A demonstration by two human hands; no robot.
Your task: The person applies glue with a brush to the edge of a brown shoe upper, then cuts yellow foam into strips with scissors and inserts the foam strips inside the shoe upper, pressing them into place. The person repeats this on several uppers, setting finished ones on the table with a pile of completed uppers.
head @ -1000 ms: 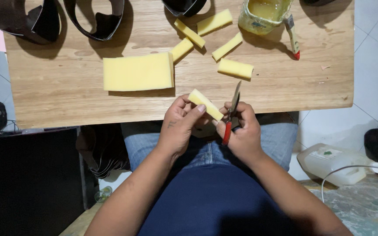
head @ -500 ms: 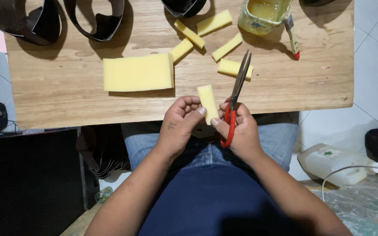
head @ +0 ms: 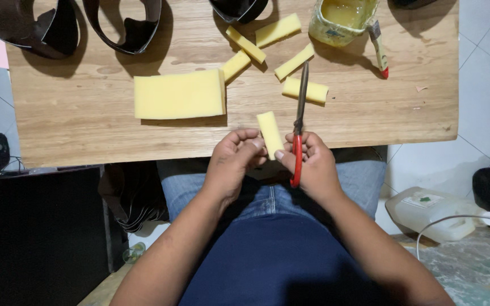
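My left hand (head: 235,161) and my right hand (head: 312,164) meet at the near edge of a wooden table (head: 86,130). Between their fingertips stands a small yellow foam strip (head: 269,131), upright, pinched by both. My right hand also grips red-handled scissors (head: 298,122), blades closed and pointing away over the table. A large yellow foam sheet (head: 180,94) lies just beyond my left hand. Several cut foam strips (head: 304,90) are scattered past the scissors' tip.
A yellowish pot of glue (head: 341,20) with a red-tipped brush (head: 379,46) stands at the far right. Dark curved bands (head: 126,28) lie at the far left and centre. A white plastic jug (head: 435,212) and a cable are on the floor, right.
The foam strip has turned from slanted to upright between my fingertips. The scissors have swung from tilted right to pointing straight away, blades closed.
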